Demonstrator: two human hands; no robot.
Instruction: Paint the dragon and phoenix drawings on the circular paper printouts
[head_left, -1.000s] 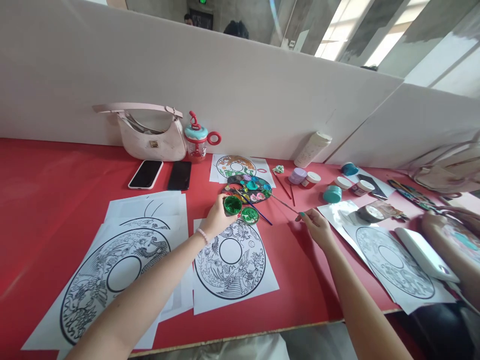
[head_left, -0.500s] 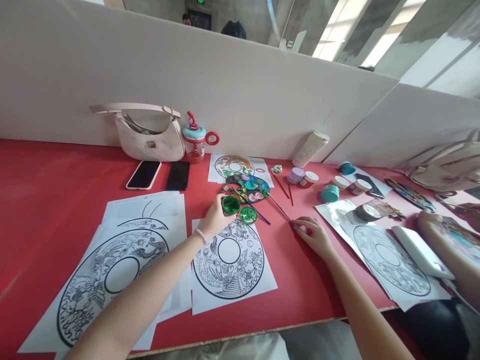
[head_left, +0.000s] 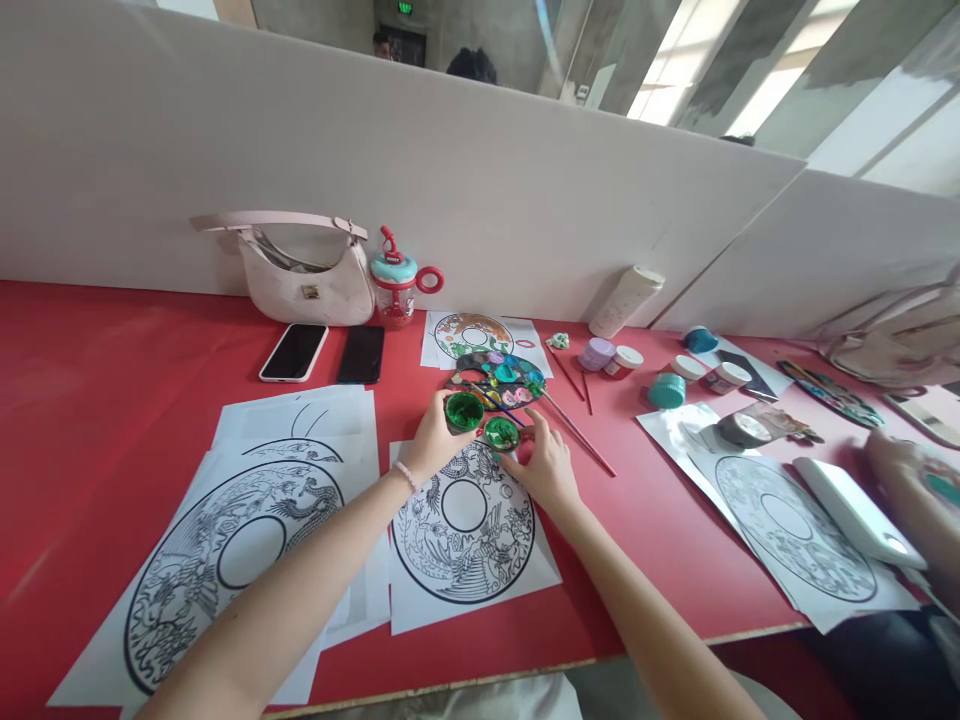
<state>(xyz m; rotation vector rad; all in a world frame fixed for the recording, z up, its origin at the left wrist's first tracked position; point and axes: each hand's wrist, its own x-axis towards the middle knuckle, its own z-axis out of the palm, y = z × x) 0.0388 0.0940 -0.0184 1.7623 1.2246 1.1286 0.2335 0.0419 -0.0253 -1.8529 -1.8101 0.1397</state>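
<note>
My left hand [head_left: 429,440] is closed round an open pot of green paint [head_left: 464,410] at the top edge of a printed sheet with a round dragon design [head_left: 463,520]. My right hand [head_left: 545,462] reaches in from the right, and its fingertips pinch the green-smeared lid [head_left: 501,433] lying beside the pot. A thin paintbrush [head_left: 583,438] lies on the red table just right of that hand. Behind the pot is a dark palette [head_left: 496,377] with several dabs of colour.
More printed sheets [head_left: 232,530] lie at left. Two phones [head_left: 294,351], a pink handbag [head_left: 307,278] and a drink bottle [head_left: 395,282] sit along the white partition. Small paint pots [head_left: 664,389] stand at right, where another person's hand [head_left: 896,458] works over a sheet.
My right hand has laid the paintbrush on the table and moved left to the green lid. My left hand has stayed on the green pot.
</note>
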